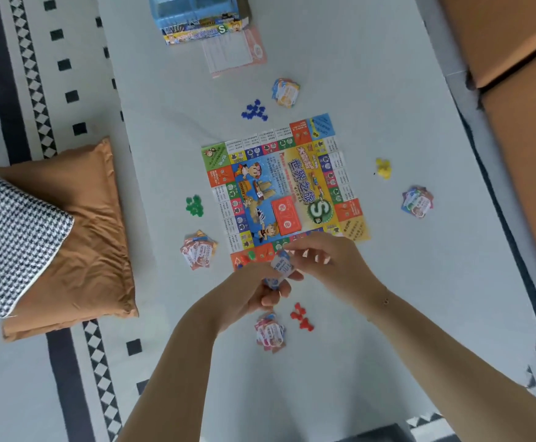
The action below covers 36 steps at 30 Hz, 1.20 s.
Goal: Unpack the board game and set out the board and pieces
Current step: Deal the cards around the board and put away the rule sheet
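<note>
The colourful game board (284,183) lies unfolded on the white surface, with a red card deck (285,215) on it. My left hand (260,290) grips a small stack of cards (281,266) just below the board's near edge. My right hand (327,260) pinches the top card of that stack. Piles of paper money lie around the board: far (285,92), right (418,200), left (198,250) and near (269,333). Small plastic pieces sit in groups: blue (253,110), yellow (383,168), green (195,205), red (301,315).
The open game box (196,19) stands at the far edge, a pink sheet (234,52) beside it. An orange cushion (78,237) and a houndstooth one (11,244) lie at the left. Orange upholstery (515,74) borders the right side.
</note>
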### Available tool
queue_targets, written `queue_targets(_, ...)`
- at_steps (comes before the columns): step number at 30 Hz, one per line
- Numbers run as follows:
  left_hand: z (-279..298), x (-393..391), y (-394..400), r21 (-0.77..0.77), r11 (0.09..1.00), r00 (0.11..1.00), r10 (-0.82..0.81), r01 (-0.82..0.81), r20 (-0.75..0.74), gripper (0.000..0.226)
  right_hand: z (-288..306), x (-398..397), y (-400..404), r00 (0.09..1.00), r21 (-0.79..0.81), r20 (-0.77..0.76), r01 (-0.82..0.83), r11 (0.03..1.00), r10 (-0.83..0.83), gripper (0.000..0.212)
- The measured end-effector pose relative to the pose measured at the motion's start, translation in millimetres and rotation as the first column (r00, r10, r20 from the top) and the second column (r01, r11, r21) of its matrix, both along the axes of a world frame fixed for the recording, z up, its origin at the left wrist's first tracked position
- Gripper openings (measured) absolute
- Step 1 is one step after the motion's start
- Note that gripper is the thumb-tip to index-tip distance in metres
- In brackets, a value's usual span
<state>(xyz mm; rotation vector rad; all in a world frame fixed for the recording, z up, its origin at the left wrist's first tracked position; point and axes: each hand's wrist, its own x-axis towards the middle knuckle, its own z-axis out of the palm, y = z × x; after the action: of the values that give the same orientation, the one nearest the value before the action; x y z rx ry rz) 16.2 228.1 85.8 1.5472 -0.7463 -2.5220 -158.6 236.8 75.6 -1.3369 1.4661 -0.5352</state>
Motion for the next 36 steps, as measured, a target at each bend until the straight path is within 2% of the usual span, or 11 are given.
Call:
queue_targets(3, 4.3, 3.2, 22.0, 0.046, 0.999, 0.999, -0.011, 0.013, -0.037, 0.035, 4.7, 1.4, 33.8, 0.998, 0.010, -0.007, 0.057, 0.998, -0.057, 0.021)
queue_targets(7, 9.2, 4.7, 59.4, 0.063, 0.998, 0.999, 0.012, -0.009, -0.041, 0.043, 9.3, 3.2, 78.7, 0.996, 0.014, 0.044, 0.072, 0.997, -0.072, 0.014)
queue_targets(12, 7.2, 5.9, 107.7, -0.003, 0.999, 0.998, -0.039, 0.039, 0.049, 0.047, 5.2, 8.0, 126.4, 0.989, 0.018, 0.064, 0.134, 0.991, -0.135, 0.023)
queue_targets(15, 6.0, 8.4, 137.3, -0.048, 0.999, 0.995, 0.022, -0.017, 0.101, 0.045, 4.9, 13.2, 150.6, 0.988, 0.046, 0.058, 0.139, 0.989, -0.141, 0.023)
queue_targets(20, 9.7, 17.3, 181.1, -0.061, 0.993, 0.986, 0.105, -0.098, 0.129, 0.042, 6.5, 23.2, 186.5, 0.989, 0.099, 0.060, 0.132, 0.986, -0.138, 0.012)
queue_targets(24, -0.5, 28.1, 204.5, -0.107, 0.989, 0.972, 0.125, -0.106, 0.200, 0.046, 0.1, 40.4, 209.9, 0.970, 0.169, 0.102, 0.204, 0.964, -0.223, 0.012)
queue_targets(28, -20.0, 37.8, 220.9, -0.116, 0.967, 0.929, 0.252, -0.229, 0.270, 0.052, -21.2, 64.1, 229.9, 0.932, 0.246, 0.079, 0.327, 0.913, -0.355, 0.008)
queue_targets(30, -35.2, 49.0, 229.9, -0.145, 0.974, 0.908, 0.213, -0.172, 0.360, 0.042, -36.6, 78.9, 239.8, 0.911, 0.285, 0.057, 0.377, 0.881, -0.408, 0.009)
queue_targets(33, -64.3, 69.7, 238.0, -0.263, 0.961, 0.858, 0.058, 0.092, 0.511, 0.022, -57.4, 101.8, 246.4, 0.871, 0.356, 0.056, 0.439, 0.825, -0.488, 0.012)
queue_targets(36, -82.6, 85.6, 240.3, -0.393, 0.915, 0.805, 0.162, 0.094, 0.571, 0.013, -78.3, 126.8, 249.3, 0.867, 0.363, -0.002, 0.466, 0.807, -0.499, 0.012)
